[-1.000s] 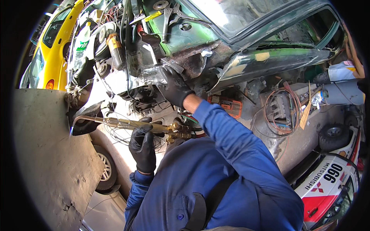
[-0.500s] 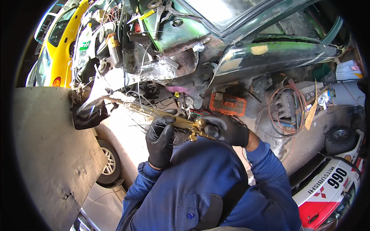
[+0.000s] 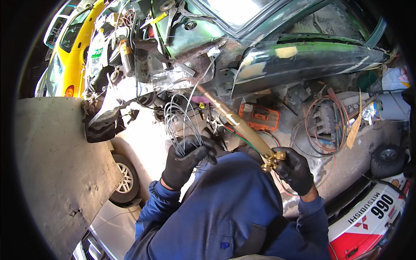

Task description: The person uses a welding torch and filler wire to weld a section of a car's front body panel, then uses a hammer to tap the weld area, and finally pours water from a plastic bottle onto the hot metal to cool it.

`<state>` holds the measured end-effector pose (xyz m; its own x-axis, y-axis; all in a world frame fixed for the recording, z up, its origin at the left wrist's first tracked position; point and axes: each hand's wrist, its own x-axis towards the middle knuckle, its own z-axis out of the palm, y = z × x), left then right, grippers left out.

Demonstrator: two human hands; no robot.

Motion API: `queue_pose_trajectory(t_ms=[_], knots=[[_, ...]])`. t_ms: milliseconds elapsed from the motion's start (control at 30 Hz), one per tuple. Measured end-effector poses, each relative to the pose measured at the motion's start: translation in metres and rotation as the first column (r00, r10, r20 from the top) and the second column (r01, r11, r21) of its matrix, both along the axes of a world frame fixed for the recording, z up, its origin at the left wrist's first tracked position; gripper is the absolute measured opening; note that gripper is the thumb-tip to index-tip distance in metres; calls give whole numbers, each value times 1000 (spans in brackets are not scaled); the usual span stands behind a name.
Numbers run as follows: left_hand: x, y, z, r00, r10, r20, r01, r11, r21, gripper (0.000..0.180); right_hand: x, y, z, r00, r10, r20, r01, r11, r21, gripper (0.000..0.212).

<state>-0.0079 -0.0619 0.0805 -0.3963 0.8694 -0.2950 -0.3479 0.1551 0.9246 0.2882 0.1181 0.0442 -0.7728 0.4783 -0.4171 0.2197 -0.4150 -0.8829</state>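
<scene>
My right hand (image 3: 297,173), in a black glove, grips a brass gas torch (image 3: 242,128) by its valve end. The torch points up and to the left, its thin curved copper tip lying over the bare metal of the car body. In my black-gloved left hand (image 3: 188,158) is a loose bundle of thin grey wire (image 3: 173,123), pinched at its lower end, with loops standing up above the fingers. The two hands are apart in front of my body. Red and green hoses (image 3: 242,139) run behind the torch; whether they join it is hidden by my hand and body.
A green car body (image 3: 260,60) with bare and filled patches stands ahead. An orange case (image 3: 259,117) and coiled hoses (image 3: 342,130) lie on the floor. Pliers (image 3: 171,21) and an angle grinder (image 3: 126,56) rest on the car. A dented panel (image 3: 56,151) is at left.
My right hand has moved right and down, swinging the torch away from my left hand so it points more upward. The wire bundle now stands clear of the torch in my left hand.
</scene>
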Motion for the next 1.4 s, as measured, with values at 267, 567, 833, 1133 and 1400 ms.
queue_pose_trajectory(t_ms=[267, 567, 833, 1133, 1400], knots=[[-25, 13, -19, 975, 163, -148, -170, 985, -33, 52, 26, -5, -8, 980, -193, 56, 195, 981, -23, 60], [-28, 16, -47, 956, 147, -254, -165, 985, -52, 47, 30, 2, -11, 933, -316, 173, 269, 930, 249, 53], [-36, 17, -57, 967, 97, -236, -120, 989, -87, 41, 36, 6, -7, 918, -335, 213, 279, 926, 255, 43], [-36, 25, -54, 922, 72, -380, -137, 980, -147, 48, 33, 2, -8, 901, -388, 195, 348, 913, 213, 43], [-30, 39, -45, 929, 112, -353, -132, 991, -34, 57, 37, 3, -6, 919, -337, 205, 284, 926, 249, 46]])
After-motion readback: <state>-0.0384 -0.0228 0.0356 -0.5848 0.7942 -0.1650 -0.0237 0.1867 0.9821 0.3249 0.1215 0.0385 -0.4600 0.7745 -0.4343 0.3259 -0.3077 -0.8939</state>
